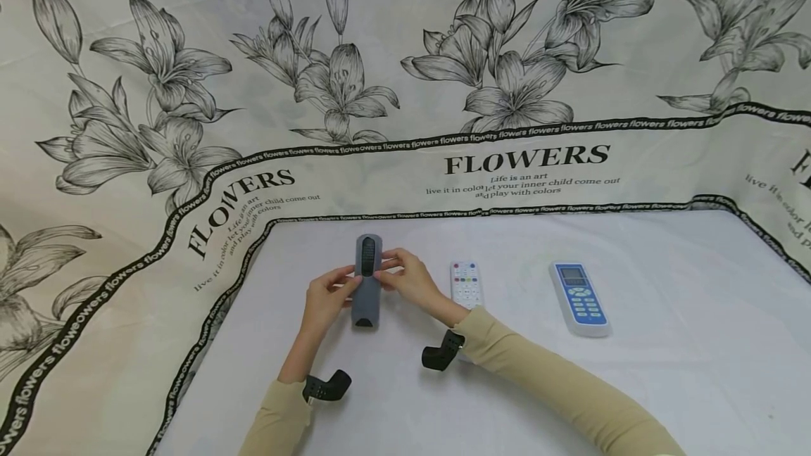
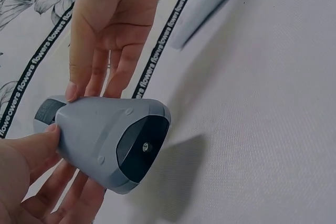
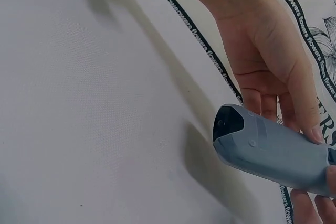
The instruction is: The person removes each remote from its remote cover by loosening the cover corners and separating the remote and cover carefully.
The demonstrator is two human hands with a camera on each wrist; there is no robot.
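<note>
Both hands hold a grey remote control (image 1: 365, 301) just over the white cloth, its shadow falling to one side in the wrist views. A dark oval panel (image 1: 368, 255) with fine markings lies in its upper half. Its near end has a black window (image 2: 143, 148) with a small round part inside. My left hand (image 1: 326, 298) grips the remote's left side, thumb on top and fingers beneath. From the other side my right hand (image 1: 410, 276) pinches it, with the thumb tip (image 3: 317, 134) at the panel's edge.
A white remote control (image 1: 467, 280) with coloured buttons lies beside the right forearm, partly covered by the sleeve. Further right rests a blue and white remote (image 1: 578, 298) with a small screen. The flower-printed cloth (image 1: 526, 167) rises behind the table surface.
</note>
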